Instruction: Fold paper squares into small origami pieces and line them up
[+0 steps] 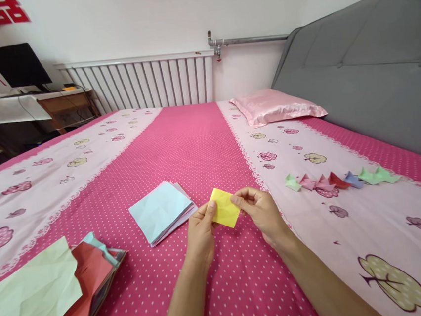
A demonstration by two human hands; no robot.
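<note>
I hold a small folded square of yellow paper (224, 207) above the pink dotted bedspread (194, 144). My left hand (200, 234) pinches its left edge with thumb and fingers closed. Its right edge is pinched by the fingertips of my right hand (262, 211). Just left of my hands lies a stack of coloured paper sheets (162, 211), light blue on top. A row of several small folded paper figures (341, 179) in green, pink, red and blue sits on the bedspread to the right.
A larger pile of creased green, red and blue sheets (41, 298) lies at the near left. A pink pillow (276, 106) rests by the grey headboard (366, 73). A radiator (143, 82) and a desk with a monitor (19, 64) stand beyond the bed.
</note>
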